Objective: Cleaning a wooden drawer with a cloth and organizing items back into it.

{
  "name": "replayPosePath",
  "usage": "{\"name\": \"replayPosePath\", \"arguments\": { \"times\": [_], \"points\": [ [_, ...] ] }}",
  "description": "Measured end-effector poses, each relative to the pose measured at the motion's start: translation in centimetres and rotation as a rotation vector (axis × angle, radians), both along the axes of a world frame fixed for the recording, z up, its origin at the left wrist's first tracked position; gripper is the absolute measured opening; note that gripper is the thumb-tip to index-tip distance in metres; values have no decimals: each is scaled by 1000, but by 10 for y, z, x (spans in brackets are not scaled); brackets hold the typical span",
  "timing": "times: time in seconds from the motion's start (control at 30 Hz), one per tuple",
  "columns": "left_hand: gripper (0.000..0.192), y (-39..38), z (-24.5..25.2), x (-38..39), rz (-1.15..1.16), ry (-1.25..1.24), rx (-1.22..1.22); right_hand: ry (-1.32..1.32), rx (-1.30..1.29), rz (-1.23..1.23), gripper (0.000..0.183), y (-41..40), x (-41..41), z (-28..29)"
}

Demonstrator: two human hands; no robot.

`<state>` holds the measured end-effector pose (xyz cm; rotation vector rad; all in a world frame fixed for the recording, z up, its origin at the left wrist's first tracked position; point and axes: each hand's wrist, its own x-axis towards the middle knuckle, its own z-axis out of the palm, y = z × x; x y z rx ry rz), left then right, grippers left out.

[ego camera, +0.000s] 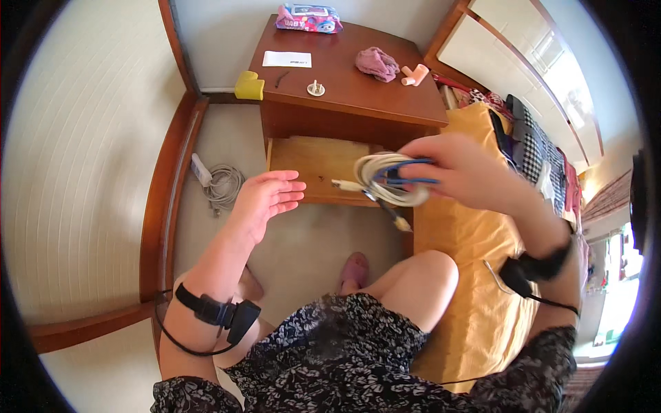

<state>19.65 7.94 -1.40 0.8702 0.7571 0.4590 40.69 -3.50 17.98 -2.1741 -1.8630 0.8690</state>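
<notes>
My right hand [449,173] grips a coiled bundle of pale cable [369,168] over the right part of an open wooden drawer [310,160]. Blue cable loops [410,162] run through the same bundle, and a pale connector [347,185] sticks out to its left. Another connector end [402,223] dangles below; the bundle is slightly blurred. My left hand [273,193] hovers at the drawer's left front, fingers apart and holding nothing. A few small dark specks [321,178] lie on the drawer's bare bottom.
On the brown cabinet top [341,77] lie a wipes pack [310,18], white paper [287,59], a purple cloth [377,64], a pink pipe-like piece [415,75] and a white plug-like piece [316,88]. A power strip [201,170] with coiled cord rests on the floor. A yellow-covered bed [465,232] stands right.
</notes>
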Motion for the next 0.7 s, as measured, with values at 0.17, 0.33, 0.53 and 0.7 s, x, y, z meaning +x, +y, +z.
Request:
{"name": "replayPosePath", "arguments": {
  "times": [0.17,0.33,0.53,0.7],
  "points": [
    [30,3,1,-4,42,33,-6,217,-117,-175,24,64,68,-200],
    [32,13,4,-9,96,56,-15,-150,2,-160,23,93,95,-323],
    [32,23,2,-7,126,100,-36,-496,-69,-160,21,110,116,-385],
    [32,23,1,-4,119,62,-40,-399,-157,-22,23,95,115,-380]
  ]
}}
